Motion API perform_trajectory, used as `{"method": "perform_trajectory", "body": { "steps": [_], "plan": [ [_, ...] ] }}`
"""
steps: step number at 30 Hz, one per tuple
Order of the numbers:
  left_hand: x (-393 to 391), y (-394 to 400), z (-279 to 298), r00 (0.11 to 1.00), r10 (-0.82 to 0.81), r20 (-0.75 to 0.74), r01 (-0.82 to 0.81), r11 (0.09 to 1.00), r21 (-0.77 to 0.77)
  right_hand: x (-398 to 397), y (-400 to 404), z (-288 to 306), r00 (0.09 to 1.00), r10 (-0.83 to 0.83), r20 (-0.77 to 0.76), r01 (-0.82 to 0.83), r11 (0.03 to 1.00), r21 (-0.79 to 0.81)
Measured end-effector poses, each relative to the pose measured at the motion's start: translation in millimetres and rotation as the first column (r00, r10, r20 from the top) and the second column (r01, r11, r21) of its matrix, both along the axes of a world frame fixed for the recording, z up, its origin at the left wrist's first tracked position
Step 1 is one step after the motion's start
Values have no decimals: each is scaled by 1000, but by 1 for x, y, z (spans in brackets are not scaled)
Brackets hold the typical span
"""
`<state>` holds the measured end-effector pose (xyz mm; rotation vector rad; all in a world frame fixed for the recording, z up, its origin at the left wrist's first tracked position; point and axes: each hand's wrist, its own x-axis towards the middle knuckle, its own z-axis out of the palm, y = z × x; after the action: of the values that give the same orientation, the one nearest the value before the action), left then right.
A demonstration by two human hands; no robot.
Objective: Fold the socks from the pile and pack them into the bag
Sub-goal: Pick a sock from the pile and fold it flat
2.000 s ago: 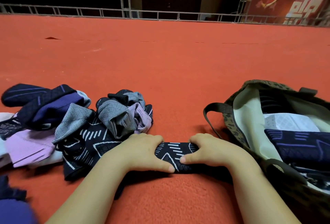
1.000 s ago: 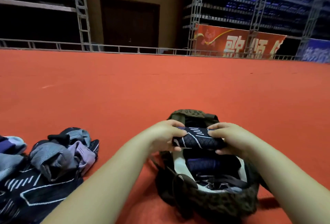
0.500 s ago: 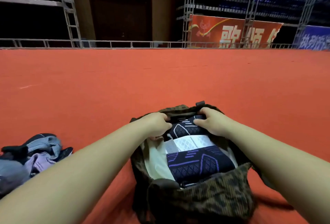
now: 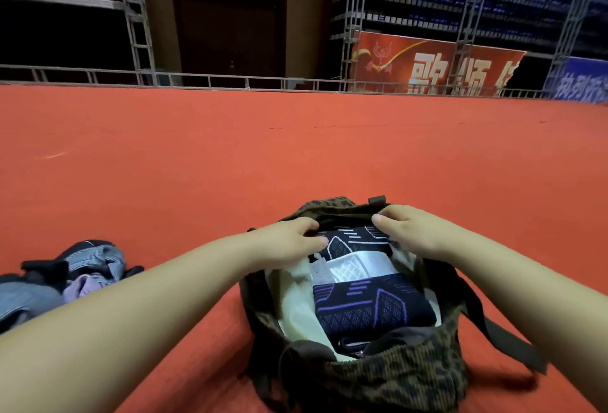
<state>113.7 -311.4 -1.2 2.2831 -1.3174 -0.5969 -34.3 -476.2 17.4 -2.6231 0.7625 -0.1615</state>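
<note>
Head view:
Sock in hand: folded black sock with white line pattern (image 4: 353,241), lying at the far end of the brown leopard-print fabric bag (image 4: 378,376), long axis running left to right between the two hands.
Left hand (image 4: 289,243): fingers curled and pressed onto the sock's left end, thumb beside it; grip looks closed on the cloth.
Right hand (image 4: 406,230): fingers bent down over the sock's right end at the bag's far rim, also closed on it as far as can be judged.
Nearer hand: neither; each holds one end, the sock sits just beyond the knuckles.
Already packed: white folded sock (image 4: 358,266) touching the black one on the near side, then a black sock with purple pattern (image 4: 371,305) nearer the person.
Open room: narrow slot between the white sock and the far wall; the sock probably has to go straight down there.
Edges: dark strap (image 4: 503,337) trails off to the right, clear of the opening.
Pile: loose grey, lilac and dark socks (image 4: 70,276) well apart to the left on the red carpet (image 4: 296,156).
</note>
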Motion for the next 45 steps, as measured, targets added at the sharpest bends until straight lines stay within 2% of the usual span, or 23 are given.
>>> {"method": "perform_trajectory", "body": {
  "steps": [3, 7, 12, 15, 17, 19, 22, 25, 31, 34, 37, 38, 40, 43, 45],
  "plan": [
    [-2, 34, 8, 997, -23, -72, 19, 998, -53, -5, 24, 9, 999, 16, 49, -16, 1000, -3],
    [2, 97, 19, 994, 33, -103, -35, 999, -12, -1, 78, 18, 987, 53, 148, -64, 996, 68],
    [5, 182, 33, 985, 159, -64, -161, 986, -37, 21, 167, 26, 966, 170, 197, -198, 971, 134],
    [6, 232, 35, 966, 258, -30, -260, 959, -112, 34, 212, 19, 956, 208, 206, -248, 951, 187],
    [5, 272, 29, 939, 329, -98, -342, 917, -206, 41, 243, 12, 949, 242, 201, -279, 943, 183],
    [6, 303, 16, 897, 376, -233, -433, 854, -287, 47, 265, 6, 942, 270, 198, -309, 929, 203],
    [16, 340, -3, 812, 452, -370, -567, 762, -312, 69, 291, -7, 935, 292, 199, -340, 896, 284],
    [28, 350, -2, 708, 487, -512, -685, 652, -327, 95, 307, -22, 935, 247, 253, -331, 864, 380],
    [38, 334, -14, 602, 456, -655, -714, 674, -187, 134, 332, -32, 936, 91, 340, -291, 745, 600],
    [44, 318, -23, 567, 488, -664, -758, 624, -188, 154, 339, -26, 946, 82, 314, -281, 690, 667],
    [56, 307, -33, 523, 452, -723, -809, 531, -253, 164, 349, -27, 970, 71, 235, -235, 537, 810],
    [58, 305, -35, 506, 431, -747, -823, 501, -268, 164, 351, -30, 972, 74, 224, -229, 520, 823],
    [62, 300, -40, 520, 419, -744, -824, 474, -309, 166, 350, -37, 969, 73, 237, -240, 513, 824],
    [59, 293, -51, 598, 489, -634, -790, 495, -363, 164, 344, -47, 959, 30, 280, -261, 469, 844],
    [52, 291, -57, 634, 477, -609, -764, 512, -393, 157, 337, -53, 942, -39, 334, -289, 416, 863]
  ]
}}
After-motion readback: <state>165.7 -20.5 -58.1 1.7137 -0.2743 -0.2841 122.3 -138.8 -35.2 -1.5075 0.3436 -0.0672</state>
